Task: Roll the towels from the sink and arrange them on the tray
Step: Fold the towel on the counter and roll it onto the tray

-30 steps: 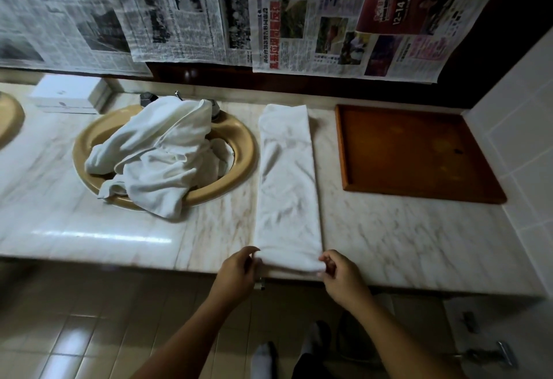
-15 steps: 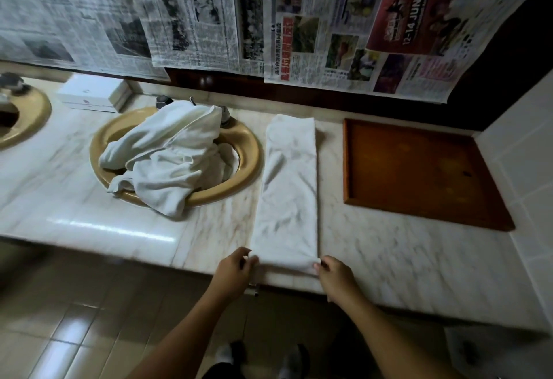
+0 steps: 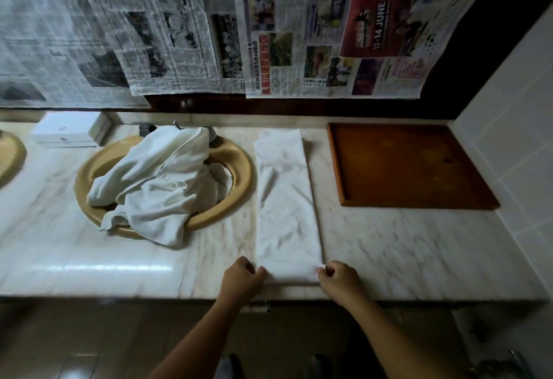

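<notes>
1. Fingers (image 3: 259,272) of left hand (image 3: 242,277) and right hand (image 3: 338,278) are curled, each pinching a near corner of the folded towel (image 3: 285,199) at its 6 o'clock end.
2. It lies flat on the counter (image 3: 419,250), long axis 12 to 6.
3. Sink (image 3: 239,166) at 9 o'clock, with loose towels (image 3: 161,187) heaped over its rim.
4. Tray (image 3: 404,166) at 3 o'clock.
5. Box (image 3: 68,133) at 10 o'clock, newspaper (image 3: 299,34) at 12.

Both hands have shifted from the table's (image 3: 419,253) front edge onto its top. The left hand (image 3: 241,278) and right hand (image 3: 339,281) now sit with fingers curled tight at the near corners of the folded towel (image 3: 285,199). A second ago that near end bulged rounded at the front edge; now it lies flatter, a little in from the edge, with a tuft of its corner pinched at the right hand's fingertips.
</notes>
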